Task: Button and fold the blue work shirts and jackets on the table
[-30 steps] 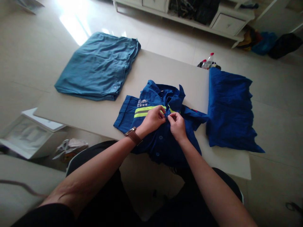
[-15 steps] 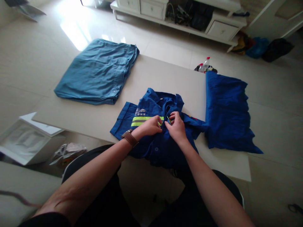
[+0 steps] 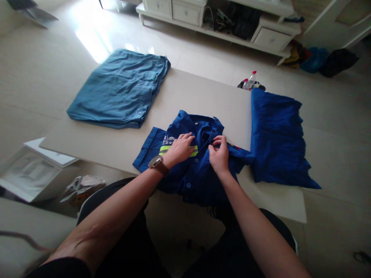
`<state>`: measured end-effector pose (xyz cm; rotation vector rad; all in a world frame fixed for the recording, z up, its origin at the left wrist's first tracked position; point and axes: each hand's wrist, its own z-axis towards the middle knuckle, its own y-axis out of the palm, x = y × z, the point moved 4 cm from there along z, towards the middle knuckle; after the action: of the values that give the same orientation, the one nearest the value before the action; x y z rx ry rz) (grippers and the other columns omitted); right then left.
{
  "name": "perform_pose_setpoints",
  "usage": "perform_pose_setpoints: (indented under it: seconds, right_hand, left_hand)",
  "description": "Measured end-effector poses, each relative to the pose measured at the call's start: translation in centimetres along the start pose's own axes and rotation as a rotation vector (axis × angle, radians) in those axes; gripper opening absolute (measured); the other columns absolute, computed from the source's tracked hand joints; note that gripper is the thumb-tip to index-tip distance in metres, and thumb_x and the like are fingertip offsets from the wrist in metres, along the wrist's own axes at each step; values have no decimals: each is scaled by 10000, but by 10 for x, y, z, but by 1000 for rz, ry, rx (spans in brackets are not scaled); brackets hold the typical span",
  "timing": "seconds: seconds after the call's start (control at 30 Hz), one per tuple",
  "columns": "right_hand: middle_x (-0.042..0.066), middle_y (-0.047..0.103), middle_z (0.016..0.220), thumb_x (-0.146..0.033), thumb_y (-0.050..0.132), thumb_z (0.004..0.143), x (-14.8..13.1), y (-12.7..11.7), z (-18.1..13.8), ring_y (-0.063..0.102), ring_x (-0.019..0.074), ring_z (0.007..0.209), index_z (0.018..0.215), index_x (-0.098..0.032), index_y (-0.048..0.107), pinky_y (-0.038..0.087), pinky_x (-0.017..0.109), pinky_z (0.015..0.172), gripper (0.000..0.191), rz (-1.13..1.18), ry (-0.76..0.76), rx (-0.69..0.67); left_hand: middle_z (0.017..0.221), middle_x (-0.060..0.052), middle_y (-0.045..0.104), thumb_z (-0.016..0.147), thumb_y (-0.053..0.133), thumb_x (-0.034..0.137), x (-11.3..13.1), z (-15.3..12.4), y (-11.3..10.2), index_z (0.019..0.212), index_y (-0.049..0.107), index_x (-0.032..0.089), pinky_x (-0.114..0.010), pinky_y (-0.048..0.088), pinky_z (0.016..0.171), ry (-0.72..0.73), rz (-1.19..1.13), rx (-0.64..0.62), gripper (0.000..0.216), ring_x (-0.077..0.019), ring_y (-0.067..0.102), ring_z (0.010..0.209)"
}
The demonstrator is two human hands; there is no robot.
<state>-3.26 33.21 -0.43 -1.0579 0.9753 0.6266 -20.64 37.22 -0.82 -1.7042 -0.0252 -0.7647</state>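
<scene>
A dark blue work shirt [image 3: 185, 170] with a yellow-green reflective stripe and white chest print lies on the table's near edge, collar away from me. Buttons show down its front. My left hand [image 3: 181, 148], a brown-strapped watch at its wrist, rests on the chest by the stripe with fingers stretched out. Pinched between the fingers of my right hand [image 3: 219, 153] is the shirt's front edge, just below the collar. What sits right at the fingertips is too small to make out.
The white table [image 3: 203, 90] carries folded light blue cloth [image 3: 118, 90] at the left and folded dark blue cloth [image 3: 279, 139] at the right. Bottles [image 3: 251, 80] with red caps stand beyond the far edge. A white box [image 3: 37, 170] is at the lower left.
My left hand has moved up and left, its fingers opening off the front edge to lie on the chest. My right hand has shifted slightly right, drawing the front edge aside.
</scene>
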Motion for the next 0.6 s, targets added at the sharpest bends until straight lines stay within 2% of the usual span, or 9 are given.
perform_pose_setpoints:
  seconds: [0.13,0.27,0.47,0.6]
  right_hand:
    - [29,560,924,-208,550,833,1,-2,0,580,182,834,998,-242,501,504,299,695,175,-71,-20,-35]
    - [19,580,893,-158,527,811,0,-3,1,574,178,765,995,-241,508,477,326,732,203,-144,-48,-73]
    - [-7,540,804,-145,469,772,-5,-6,4,517,154,705,869,-240,493,435,289,681,138,28,-29,-17]
    - [1,583,729,-187,461,756,-3,-5,5,502,158,657,763,-218,596,419,297,659,139,63,40,-64]
  left_hand:
    - [1367,-176,605,1021,473,273,-7,1,5,1435,540,155,-482,502,1024,-100,102,-44,435,-325,543,1257]
    - [1263,-179,606,1019,465,248,-8,2,3,1241,660,141,-452,515,963,-131,133,-49,314,-331,555,1176]
    - [1109,-142,630,1015,479,231,-14,5,1,1111,692,167,-411,513,940,-155,45,40,243,-294,594,1087]
    - [1042,-123,654,1029,472,264,-18,7,-3,1037,706,167,-379,516,906,-168,6,63,253,-267,627,1015]
